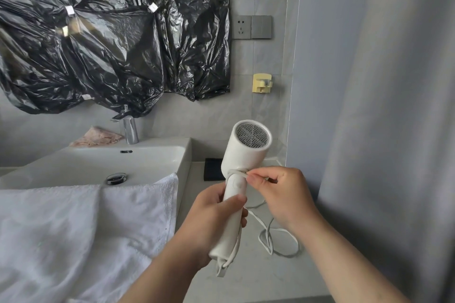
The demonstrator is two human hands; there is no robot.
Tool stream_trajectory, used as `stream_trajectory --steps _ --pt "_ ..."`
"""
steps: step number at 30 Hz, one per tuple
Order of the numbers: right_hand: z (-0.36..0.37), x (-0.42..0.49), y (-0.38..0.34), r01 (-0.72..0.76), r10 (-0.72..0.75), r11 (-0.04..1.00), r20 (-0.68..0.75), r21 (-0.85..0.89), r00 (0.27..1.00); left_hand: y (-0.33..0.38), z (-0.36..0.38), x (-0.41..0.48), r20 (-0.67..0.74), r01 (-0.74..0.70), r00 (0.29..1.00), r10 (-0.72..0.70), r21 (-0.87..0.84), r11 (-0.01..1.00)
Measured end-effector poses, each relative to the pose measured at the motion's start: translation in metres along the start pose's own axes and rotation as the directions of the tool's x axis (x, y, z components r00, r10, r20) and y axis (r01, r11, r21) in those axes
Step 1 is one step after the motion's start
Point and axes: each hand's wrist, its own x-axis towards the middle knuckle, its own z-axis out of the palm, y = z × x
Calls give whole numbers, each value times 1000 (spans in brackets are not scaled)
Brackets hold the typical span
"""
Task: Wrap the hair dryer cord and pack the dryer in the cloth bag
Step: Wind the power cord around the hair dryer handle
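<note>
While my left hand (211,214) is wrapped tight around the handle of the white hair dryer (242,155), I hold the dryer upright above the grey worktop (246,283), its mesh grille facing me. My right hand (280,192) is closed in a pinch on the white cord (278,241), thumb and fingers pressing it against the top of the handle, just under the barrel, where one turn already circles the neck. From the pinch the cord drops behind my right wrist and lies in loose loops on the worktop, near its right edge by the grey curtain (381,130). Another strand runs down the handle to its lower end, where the cord leaves the dryer.

To the left, the white sink (182,167) sits on the worktop; its basin holds nothing but the chrome drain plug (117,178). A white towel (73,229) hangs over the sink's front rim and spreads toward me. Behind the basin stands a chrome faucet (130,130), and a pinkish cloth (96,136) lies crumpled at the sink's back edge. Whether that cloth is a bag, I cannot tell. A small black pad (213,169) rests on the worktop just right of the sink, at the wall. Black plastic sheeting (110,32) covers the wall above.
</note>
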Motion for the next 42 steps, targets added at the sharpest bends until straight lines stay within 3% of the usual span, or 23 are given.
stream_trajectory --steps 6,11,16,19,24,32,36,39,42 --pt "1 -1 -12 30 -27 998 -56 52 998 -5 2 1 69 -44 996 65 -262 964" --pt "7 -5 -14 76 -73 997 -186 5 980 -4 6 1 88 -79 990 108 -286 955" --pt "6 -5 -12 32 -22 999 -231 41 973 -4 10 -2 91 -103 987 134 -286 953" --pt "5 -3 -12 -45 65 993 -194 106 979 -3 11 -2 86 -107 987 139 -305 946" --pt "-3 1 -13 -241 247 911 27 334 969 -3 10 -2 118 -103 981 156 -366 925" --pt "-4 2 -6 -318 298 887 111 335 948 -4 7 -2 172 -51 975 137 -428 902" --pt "-5 3 -4 -289 243 879 166 380 956 -3 1 0 176 -7 979 98 -458 889" --pt "-5 4 -1 -299 249 845 169 444 954 -1 -2 0 160 -12 984 77 -373 928" --pt "0 2 4 -312 271 772 158 554 950 4 -3 -1 136 -31 989 56 -183 983"
